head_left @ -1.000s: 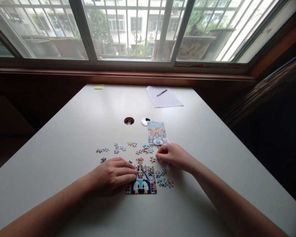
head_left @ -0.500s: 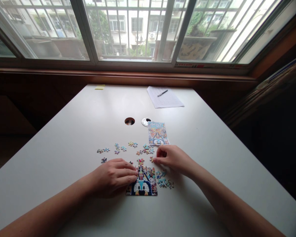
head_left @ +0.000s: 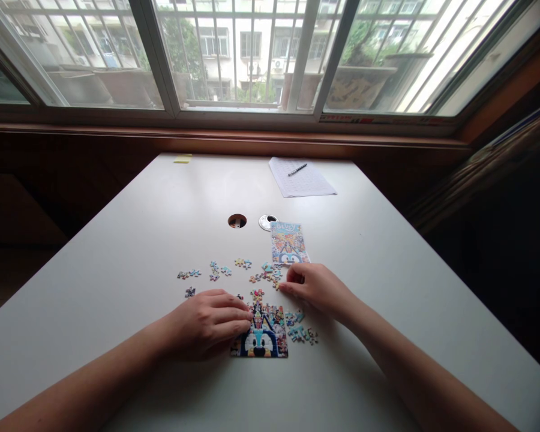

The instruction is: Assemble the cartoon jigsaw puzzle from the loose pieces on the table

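Observation:
The partly joined jigsaw puzzle (head_left: pixel 260 343), with a blue dog's face, lies near the table's front. Over its left side rests my left hand (head_left: pixel 213 318), fingers stretched out and the tips touching the puzzle. My right hand (head_left: pixel 308 283) is up and to the right of it, thumb and index finger closed on the edge of a small yellowish puzzle piece (head_left: pixel 276 286). That piece is close to a cluster of loose pieces (head_left: pixel 267 275). More loose pieces (head_left: pixel 300 333) lie along the puzzle's right side. Just beyond my right hand is the reference picture card (head_left: pixel 288 241).
Further loose pieces (head_left: pixel 213 271) are spread left of centre on the white table (head_left: pixel 117 288). Behind the card are a round metal grommet (head_left: pixel 265 224) and a cable hole (head_left: pixel 237 221). Paper sheets (head_left: pixel 303 183) with a pen (head_left: pixel 297 170) lie by the window, a yellow note (head_left: pixel 182 159) far left.
My right hand has shifted the small yellowish piece slightly away from me, closer to the loose cluster. My left hand stays on the puzzle.

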